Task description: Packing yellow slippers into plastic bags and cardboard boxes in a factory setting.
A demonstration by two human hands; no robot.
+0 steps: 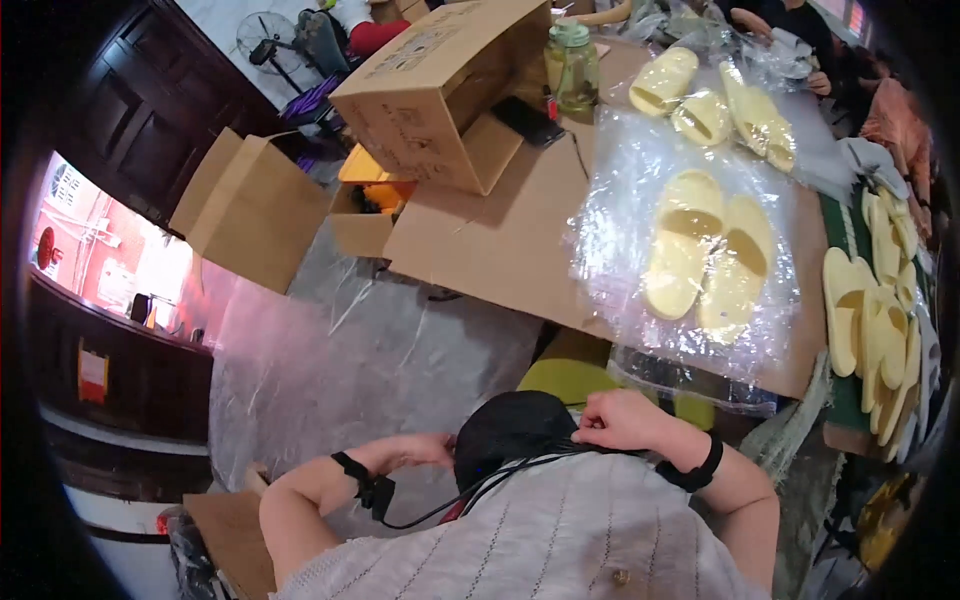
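Observation:
Against my body, in front of the pale knitted top, hangs a black bag-like pouch (512, 428). Thin black cables (492, 477) run along its near side, one of them leading to the strap on my left wrist. At the pouch's left edge is my left hand (425, 450), its fingertips partly hidden there. My right hand (618, 420) is at the right edge, thumb and fingers pinched together; what they hold is too small to make out. Each wrist wears a black band.
Ahead is a cardboard-covered table (490, 240) with pale yellow slippers (685, 250) in clear plastic bags. An open carton (420, 110), a phone (528, 122) and a green-lidded jar (571, 68) stand there. More slippers (868, 320) are stacked right. Another carton (255, 210) is left; people sit far right.

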